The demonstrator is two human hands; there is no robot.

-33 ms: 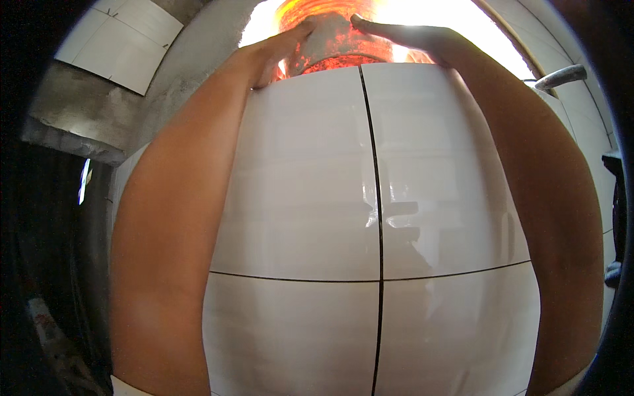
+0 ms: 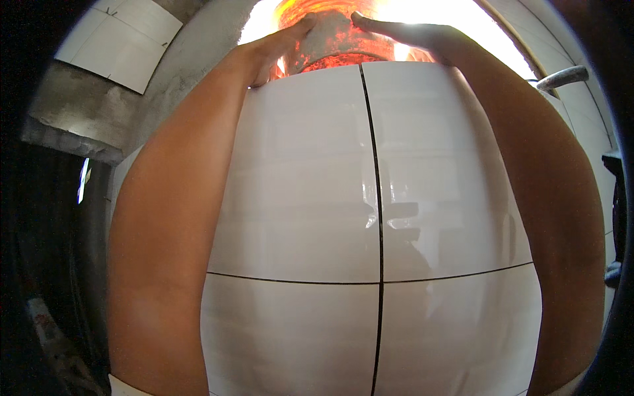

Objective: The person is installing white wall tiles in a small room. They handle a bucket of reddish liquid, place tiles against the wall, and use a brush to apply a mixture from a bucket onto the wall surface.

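Orange-red pot (image 2: 333, 39) stands at far edge of the white tiled surface (image 2: 297, 198), approx. centre. Left hand (image 2: 281, 49) and right hand (image 2: 409, 33) both laid flat against its sides, fingers extended, gripping it between them. Judged: stiff, prob. ceramic or clay, rough dusty skin so not slippery; likely heavy, breakable if knocked on tile. Best hold: both sides low, as now. Glare washes out the top; rim, contents and base edge cut off or hidden. Material not confirmable.
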